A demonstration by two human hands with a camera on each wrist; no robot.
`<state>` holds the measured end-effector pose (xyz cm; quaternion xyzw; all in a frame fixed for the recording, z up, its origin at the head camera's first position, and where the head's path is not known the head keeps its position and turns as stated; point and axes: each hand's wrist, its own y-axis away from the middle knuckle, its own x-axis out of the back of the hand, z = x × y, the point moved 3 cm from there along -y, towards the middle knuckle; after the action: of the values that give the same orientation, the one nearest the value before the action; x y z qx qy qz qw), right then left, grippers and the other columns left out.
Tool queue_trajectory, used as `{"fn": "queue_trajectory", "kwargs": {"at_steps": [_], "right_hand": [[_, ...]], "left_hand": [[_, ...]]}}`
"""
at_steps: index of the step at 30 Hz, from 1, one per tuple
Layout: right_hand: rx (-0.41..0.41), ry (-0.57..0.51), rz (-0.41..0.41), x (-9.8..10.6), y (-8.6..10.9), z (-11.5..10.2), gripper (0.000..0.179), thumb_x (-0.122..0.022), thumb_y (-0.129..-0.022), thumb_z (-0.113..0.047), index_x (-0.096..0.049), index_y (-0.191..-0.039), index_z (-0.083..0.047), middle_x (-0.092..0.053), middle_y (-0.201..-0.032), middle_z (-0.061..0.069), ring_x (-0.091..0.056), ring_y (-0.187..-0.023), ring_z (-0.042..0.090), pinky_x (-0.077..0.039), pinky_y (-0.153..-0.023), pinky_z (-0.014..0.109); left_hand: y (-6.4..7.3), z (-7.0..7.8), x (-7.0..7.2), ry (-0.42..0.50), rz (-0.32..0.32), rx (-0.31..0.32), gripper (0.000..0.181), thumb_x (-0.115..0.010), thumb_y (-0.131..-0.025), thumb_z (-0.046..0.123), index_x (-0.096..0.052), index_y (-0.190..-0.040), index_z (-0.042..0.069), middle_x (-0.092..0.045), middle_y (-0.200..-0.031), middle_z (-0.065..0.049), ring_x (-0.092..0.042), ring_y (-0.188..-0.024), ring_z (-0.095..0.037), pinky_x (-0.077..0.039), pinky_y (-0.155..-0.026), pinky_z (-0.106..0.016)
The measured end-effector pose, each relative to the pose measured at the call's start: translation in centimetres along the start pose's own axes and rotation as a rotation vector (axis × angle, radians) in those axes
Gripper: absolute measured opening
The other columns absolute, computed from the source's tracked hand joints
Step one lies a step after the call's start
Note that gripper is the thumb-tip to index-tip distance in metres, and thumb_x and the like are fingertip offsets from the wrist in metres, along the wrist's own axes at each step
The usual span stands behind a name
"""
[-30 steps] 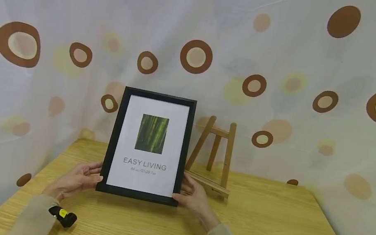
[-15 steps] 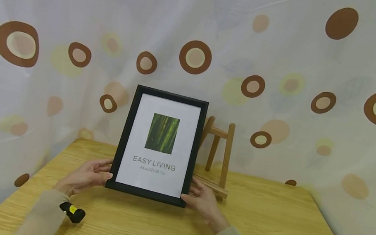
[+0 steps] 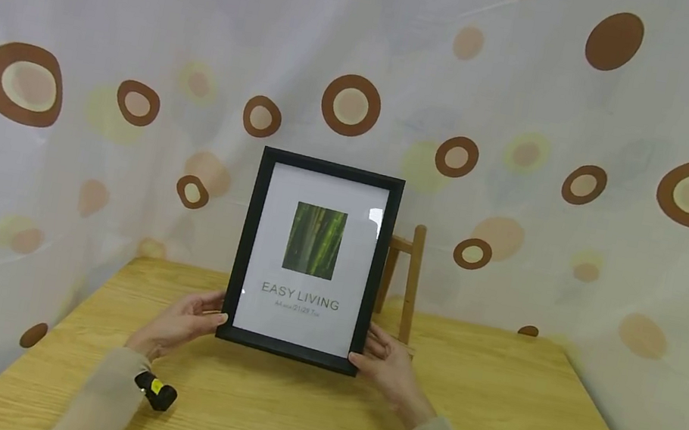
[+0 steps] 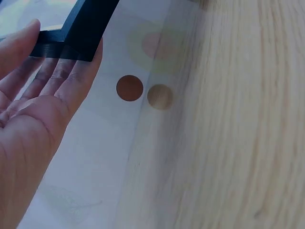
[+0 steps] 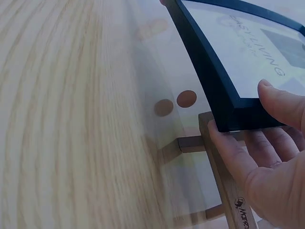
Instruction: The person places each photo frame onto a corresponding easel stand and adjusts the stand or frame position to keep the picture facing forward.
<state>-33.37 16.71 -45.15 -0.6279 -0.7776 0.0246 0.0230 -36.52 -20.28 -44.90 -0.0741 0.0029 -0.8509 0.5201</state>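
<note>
A black picture frame (image 3: 294,356) with a white "EASY LIVING" insert and a green bamboo picture is held up in front of the person, tilted slightly clockwise. The left hand (image 3: 182,322) grips its lower left side, thumb on the front and fingers behind, as the left wrist view also shows. At the lower right side the right hand (image 3: 389,373) grips it the same way. Behind the frame stands a small wooden easel (image 3: 412,285), its left part hidden. In the right wrist view the easel's ledge (image 5: 231,191) lies close behind the right fingers.
The light wooden table (image 3: 509,421) reaches back to a white curtain (image 3: 541,80) with brown and yellow circles, which also hangs at both sides. A small black camera sits on each wrist over beige sleeves.
Both hands have carried the picture frame right and slightly upward. It now covers more of the easel, including its left leg and most of its ledge.
</note>
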Motion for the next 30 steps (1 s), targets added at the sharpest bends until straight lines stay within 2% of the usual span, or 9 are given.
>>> {"fn": "queue_trajectory", "kwargs": {"at_steps": [5, 9, 15, 22, 26, 30], "right_hand": [[0.029, 0.06, 0.047, 1.0, 0.3, -0.7, 0.074, -0.065, -0.088, 0.007, -0.029, -0.152, 0.001, -0.047, -0.142, 0.03, -0.052, -0.128, 0.038, -0.056, -0.086, 0.024], [0.025, 0.08, 0.079, 1.8, 0.3, -1.0, 0.073, -0.066, -0.088, 0.006, -0.03, -0.152, 0.001, -0.048, -0.142, 0.03, -0.051, -0.129, 0.038, -0.054, -0.086, 0.022], [0.012, 0.102, 0.086, 3.0, 0.5, -1.1, 0.072, -0.066, -0.089, 0.004, -0.03, -0.152, 0.001, -0.046, -0.144, 0.028, -0.048, -0.132, 0.037, -0.053, -0.09, 0.022], [0.003, 0.133, 0.093, 4.1, 1.1, -1.3, 0.074, -0.066, -0.091, -0.001, -0.026, -0.154, -0.001, -0.043, -0.147, 0.028, -0.042, -0.136, 0.041, -0.051, -0.099, 0.034], [-0.001, 0.14, 0.098, 4.9, 1.2, -1.3, 0.075, -0.066, -0.091, -0.002, -0.026, -0.154, -0.002, -0.043, -0.147, 0.027, -0.044, -0.135, 0.039, -0.052, -0.091, 0.024], [0.003, 0.13, 0.109, 5.8, 1.2, -1.3, 0.075, -0.066, -0.092, -0.002, -0.026, -0.154, -0.002, -0.043, -0.148, 0.026, -0.049, -0.132, 0.029, -0.052, -0.084, 0.017]], "left_hand": [[-1.0, 0.3, -0.8, -0.014, 0.013, 0.011, 0.072, -0.06, -0.099, 0.017, -0.018, -0.156, 0.002, -0.026, -0.159, -0.021, -0.036, -0.14, -0.036, -0.047, -0.106, -0.038], [-1.8, 0.6, -1.6, -0.007, 0.036, 0.014, 0.073, -0.061, -0.098, 0.017, -0.019, -0.156, 0.002, -0.026, -0.159, -0.021, -0.032, -0.142, -0.039, -0.045, -0.107, -0.043], [-2.8, 0.4, -2.5, 0.001, 0.024, -0.019, 0.07, -0.059, -0.099, 0.014, -0.019, -0.155, 0.0, -0.026, -0.158, -0.024, -0.033, -0.141, -0.041, -0.046, -0.106, -0.045], [-3.8, 0.3, -3.5, 0.001, 0.03, -0.023, 0.07, -0.058, -0.1, 0.014, -0.017, -0.155, 0.0, -0.023, -0.159, -0.024, -0.031, -0.142, -0.041, -0.045, -0.106, -0.047], [-4.6, 0.3, -4.4, 0.022, 0.04, -0.041, 0.066, -0.056, -0.1, 0.01, -0.02, -0.154, -0.001, -0.027, -0.157, -0.025, -0.038, -0.138, -0.039, -0.048, -0.104, -0.044], [-5.2, 0.3, -5.3, 0.02, 0.077, -0.042, 0.064, -0.058, -0.099, 0.009, -0.026, -0.154, 0.002, -0.037, -0.152, -0.025, -0.047, -0.132, -0.035, -0.05, -0.102, -0.043]]}}
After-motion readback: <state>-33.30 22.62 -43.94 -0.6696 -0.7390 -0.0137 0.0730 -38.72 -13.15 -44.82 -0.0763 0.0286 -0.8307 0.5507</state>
